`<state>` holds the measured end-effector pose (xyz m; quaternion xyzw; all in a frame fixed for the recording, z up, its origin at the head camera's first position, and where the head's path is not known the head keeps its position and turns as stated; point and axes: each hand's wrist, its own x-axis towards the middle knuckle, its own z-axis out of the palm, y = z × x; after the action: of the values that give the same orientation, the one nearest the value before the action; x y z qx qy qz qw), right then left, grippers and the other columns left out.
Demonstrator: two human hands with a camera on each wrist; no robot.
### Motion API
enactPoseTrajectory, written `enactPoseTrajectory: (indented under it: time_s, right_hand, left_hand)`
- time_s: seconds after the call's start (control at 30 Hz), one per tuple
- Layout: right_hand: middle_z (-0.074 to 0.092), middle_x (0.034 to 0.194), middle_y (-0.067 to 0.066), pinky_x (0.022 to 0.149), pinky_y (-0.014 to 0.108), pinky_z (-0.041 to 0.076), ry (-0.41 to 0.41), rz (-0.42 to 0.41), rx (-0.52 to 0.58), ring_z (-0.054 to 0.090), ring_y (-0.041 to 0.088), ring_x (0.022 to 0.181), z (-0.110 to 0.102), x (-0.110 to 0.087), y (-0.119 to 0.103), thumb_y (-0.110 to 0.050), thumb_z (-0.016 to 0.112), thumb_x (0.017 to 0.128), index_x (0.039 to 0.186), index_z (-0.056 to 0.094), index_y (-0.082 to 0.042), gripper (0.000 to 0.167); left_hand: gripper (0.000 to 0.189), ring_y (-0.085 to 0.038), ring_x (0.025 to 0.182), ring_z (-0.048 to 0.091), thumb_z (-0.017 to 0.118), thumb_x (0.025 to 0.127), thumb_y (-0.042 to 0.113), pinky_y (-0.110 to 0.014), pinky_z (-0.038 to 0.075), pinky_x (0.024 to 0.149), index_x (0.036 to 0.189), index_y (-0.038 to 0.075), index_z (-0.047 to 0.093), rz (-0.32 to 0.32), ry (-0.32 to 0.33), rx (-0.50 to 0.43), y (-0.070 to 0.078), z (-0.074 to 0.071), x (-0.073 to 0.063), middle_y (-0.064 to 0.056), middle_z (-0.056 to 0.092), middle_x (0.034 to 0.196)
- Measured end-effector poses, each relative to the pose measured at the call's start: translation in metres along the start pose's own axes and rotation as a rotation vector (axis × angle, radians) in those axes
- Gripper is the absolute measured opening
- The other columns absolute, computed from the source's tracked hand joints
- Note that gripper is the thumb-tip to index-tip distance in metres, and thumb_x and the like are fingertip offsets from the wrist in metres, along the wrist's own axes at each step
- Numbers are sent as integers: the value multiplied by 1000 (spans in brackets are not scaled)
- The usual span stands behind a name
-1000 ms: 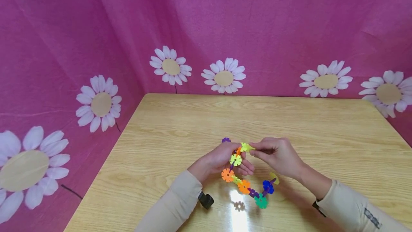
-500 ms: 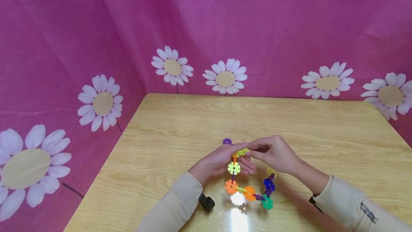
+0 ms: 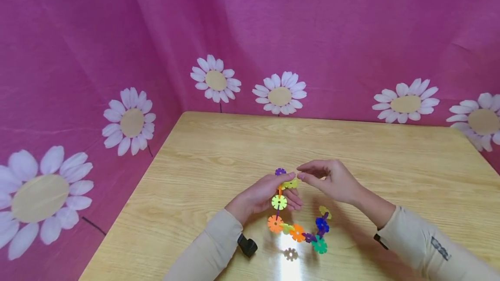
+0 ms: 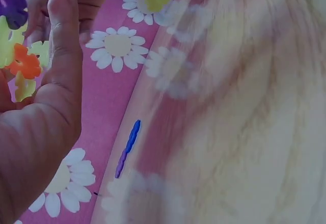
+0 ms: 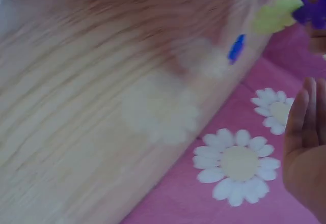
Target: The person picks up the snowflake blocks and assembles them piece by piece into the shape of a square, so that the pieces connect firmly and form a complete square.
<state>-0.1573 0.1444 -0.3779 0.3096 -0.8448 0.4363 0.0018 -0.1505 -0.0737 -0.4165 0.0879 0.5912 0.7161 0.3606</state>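
Observation:
My left hand (image 3: 259, 194), palm turned up, pinches a yellow notched disc (image 3: 291, 184) under its thumb. That disc belongs to a chain of interlocking plastic discs hanging in a curve, including an orange disc (image 3: 275, 224), a green disc (image 3: 319, 244) and a blue disc (image 3: 322, 225); its far end is a yellow disc (image 3: 325, 212). My right hand (image 3: 336, 181) is just right of the pinched disc, thumb and fingers apart, with nothing between them. In the left wrist view an orange disc (image 4: 24, 62) shows beside the left thumb.
A purple disc (image 3: 280, 171) shows just beyond the left thumb. In the left wrist view, thin blue and purple pieces (image 4: 128, 147) lie on the glossy wooden table (image 3: 218, 155). A brownish notched shape (image 3: 291, 254) shows in the glare. A pink curtain with daisies (image 3: 332, 34) hangs behind.
My right hand has let go of the yellow disc and drawn slightly away from it. The yellow disc has tucked in under the left thumb, and the chain has swung a little.

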Motion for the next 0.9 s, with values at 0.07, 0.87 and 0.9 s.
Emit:
enactPoseTrajectory:
  time_s: [0.07,0.87,0.9]
  right_hand:
    - [77,91,4,66,24,59,-6,13,-76,69,12,75,-2,4,9,-16,68,95,105,76,-5,16]
    - [64,104,3,74,35,57,-268,36,-510,62,17,88,37,32,28,6,68,86,115,73,-12,35]
    - [65,105,3,78,39,58,-258,28,-502,64,19,91,37,32,28,6,67,85,114,73,-11,35]
  left_hand:
    - [73,-21,77,75,52,100,50,-30,63,72,116,-21,57,-2,-5,-3,0,-1,0,-17,75,88]
    - [52,-20,71,74,51,102,45,-27,62,65,97,-6,60,7,-116,-21,-8,16,4,-9,74,76]
    - [51,-20,71,74,51,102,44,-27,62,65,96,-6,60,10,-114,-22,-7,15,5,-9,74,76]
